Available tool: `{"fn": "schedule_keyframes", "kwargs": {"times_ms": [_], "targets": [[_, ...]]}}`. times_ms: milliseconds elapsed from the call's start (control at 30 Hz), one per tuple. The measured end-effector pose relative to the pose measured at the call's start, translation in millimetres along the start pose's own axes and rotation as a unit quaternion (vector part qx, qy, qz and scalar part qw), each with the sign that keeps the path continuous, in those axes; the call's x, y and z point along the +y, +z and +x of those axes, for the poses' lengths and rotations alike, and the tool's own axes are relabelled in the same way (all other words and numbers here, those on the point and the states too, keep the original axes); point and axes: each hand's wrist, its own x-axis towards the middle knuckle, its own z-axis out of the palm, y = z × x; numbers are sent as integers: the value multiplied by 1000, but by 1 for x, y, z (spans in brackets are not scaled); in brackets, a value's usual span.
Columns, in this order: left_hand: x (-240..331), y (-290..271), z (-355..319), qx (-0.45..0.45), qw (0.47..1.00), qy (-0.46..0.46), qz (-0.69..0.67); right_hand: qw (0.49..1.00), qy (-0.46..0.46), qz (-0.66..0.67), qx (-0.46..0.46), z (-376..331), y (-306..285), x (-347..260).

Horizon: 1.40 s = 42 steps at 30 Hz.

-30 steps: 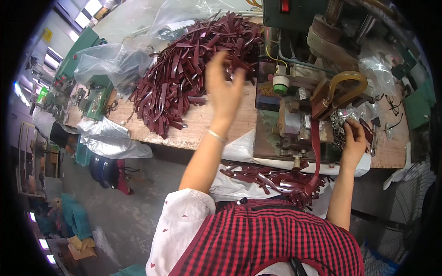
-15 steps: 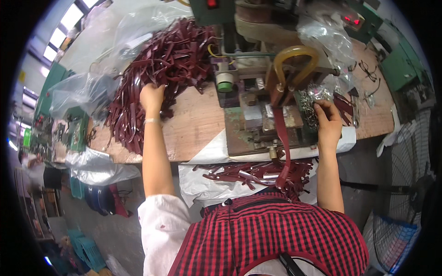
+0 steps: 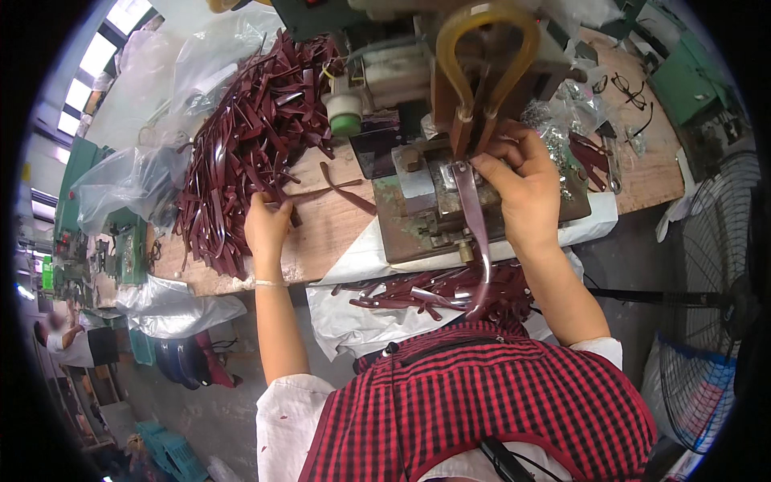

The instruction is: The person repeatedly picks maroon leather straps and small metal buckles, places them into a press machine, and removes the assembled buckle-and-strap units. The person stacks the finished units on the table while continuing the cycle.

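My left hand [image 3: 267, 227] is closed at the near right edge of a big heap of maroon strips [image 3: 241, 153], its thumb and fingers pinching a maroon strip [image 3: 315, 192]. My right hand [image 3: 526, 185] reaches in at the press machine [image 3: 418, 193], with thumb and fingers drawn together beside the tool. Whatever small thing they may hold is hidden. Next to the thumb, one end of another maroon strip [image 3: 475, 210] lies under the tool. That strip hangs over the table's front edge toward my lap. More finished-looking strips [image 3: 426, 291] lie on a white sheet there.
A yellow hose loop [image 3: 526, 40] rises over the press. Small shiny metal parts [image 3: 566, 173] lie right of it, near a few strips [image 3: 589, 157] and eyeglasses [image 3: 629, 90]. Clear plastic bags [image 3: 120, 181] sit at the left. A caged fan [image 3: 707, 321] stands at the lower right.
My right hand has moved left from the metal parts to the press's tool. My left hand has come nearer along the heap, drawing a strip out. The view has shifted slightly.
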Motion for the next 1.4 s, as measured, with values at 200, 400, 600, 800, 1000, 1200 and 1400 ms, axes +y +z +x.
{"fn": "schedule_keyframes", "kwargs": {"times_ms": [200, 400, 600, 800, 1000, 1200, 1400], "targets": [[36, -13, -17, 212, 963, 168, -8, 994, 36, 99, 24, -13, 19, -22], [68, 18, -27, -101, 834, 529, 120, 995, -50, -77, -50, -19, -5, -35], [64, 12, 2, -157, 764, 569, 262, 984, -72, -153, 56, -1, -61, 13], [57, -1, -39, -58, 923, 244, -293, 911, -59, -376, 161, -56, -146, 19], [152, -74, -149, 90, 827, 488, -266, 750, -176, -631, 96, -38, -141, 37], [190, -58, -159, 82, 689, 695, -187, 759, -178, -610, 141, -13, -110, 58], [195, -47, -162, 80, 709, 650, -261, 770, -214, -582, 153, -9, -116, 55]]}}
